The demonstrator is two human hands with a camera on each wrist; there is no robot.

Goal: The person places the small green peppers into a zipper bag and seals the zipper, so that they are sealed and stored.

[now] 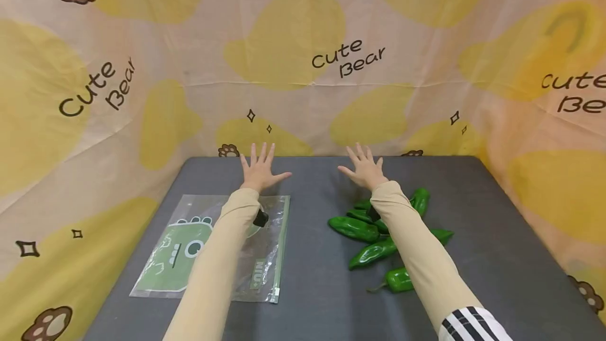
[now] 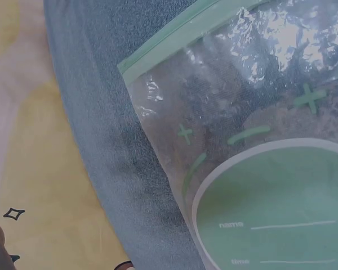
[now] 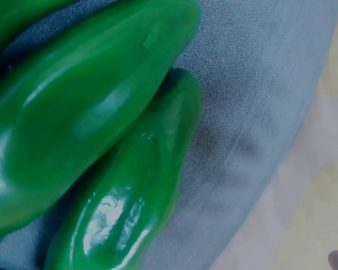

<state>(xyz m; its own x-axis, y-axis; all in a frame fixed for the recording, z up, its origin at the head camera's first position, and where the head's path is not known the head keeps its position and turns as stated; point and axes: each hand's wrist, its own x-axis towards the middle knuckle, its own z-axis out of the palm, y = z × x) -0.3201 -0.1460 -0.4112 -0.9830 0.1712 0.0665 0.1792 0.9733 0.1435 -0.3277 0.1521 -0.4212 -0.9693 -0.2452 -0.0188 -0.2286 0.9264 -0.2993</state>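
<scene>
With fingers spread, my left hand (image 1: pixel 260 172) is held out past the far edge of a clear zip bag (image 1: pixel 279 236) with a green monster print. The left forearm crosses over the bag, covering part of it. My right hand (image 1: pixel 365 171), also spread wide, holds nothing and reaches beyond a group of green peppers (image 1: pixel 352 228). Several peppers lie under and around the right forearm, which hides some of them. In the left wrist view the bag's green zip strip (image 2: pixel 174 42) and label are close up. Two glossy peppers (image 3: pixel 124 197) fill much of the right wrist view.
A grey cloth-covered table (image 1: pixel 312 278) carries everything. Behind it and on both sides hangs a pink and yellow curtain (image 1: pixel 284 41) with "Cute Bear" lettering. Between the bag and the peppers runs a strip of grey cloth.
</scene>
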